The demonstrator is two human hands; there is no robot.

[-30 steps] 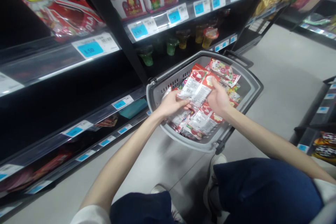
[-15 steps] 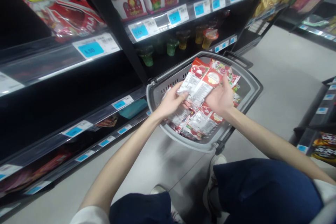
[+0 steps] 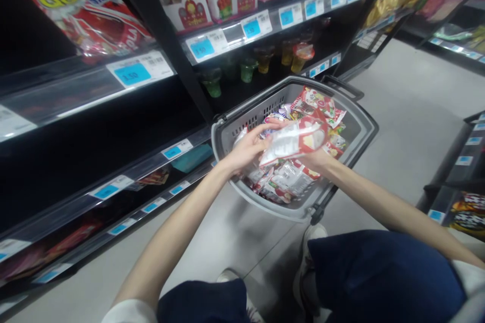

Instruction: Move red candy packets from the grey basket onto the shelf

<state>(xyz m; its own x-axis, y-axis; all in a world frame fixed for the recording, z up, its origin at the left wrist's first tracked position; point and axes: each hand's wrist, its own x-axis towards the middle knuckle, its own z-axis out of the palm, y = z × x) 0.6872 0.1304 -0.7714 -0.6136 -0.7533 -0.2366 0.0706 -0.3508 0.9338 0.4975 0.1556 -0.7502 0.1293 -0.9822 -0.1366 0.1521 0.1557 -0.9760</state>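
Note:
A red and white snack packet (image 3: 293,139) is between my two hands above a grey shopping basket (image 3: 273,206), blurred by motion. My left hand (image 3: 250,145) grips its left end, thumb in front and fingers stretched along the upper edge. At the lower right end, my right hand (image 3: 318,159) holds the packet from beneath; its fingers are mostly hidden behind the wrapper. Below, the basket contains several more packets, including silver-backed ones (image 3: 290,177) at the near side and a red and white one (image 3: 318,103) at the far side.
Shelving with price tags (image 3: 204,46) runs along the left and beyond the basket. It carries cardboard display boxes (image 3: 231,2), jelly cups (image 3: 248,70) and a large red bag (image 3: 94,15). Another shelf (image 3: 454,181) stands at the right. My feet and grey floor (image 3: 401,91) show around the basket.
The packet between my hands has turned and tilted, its red end swinging down to the right. More of the far basket contents now shows. My right palm has gone behind the packet.

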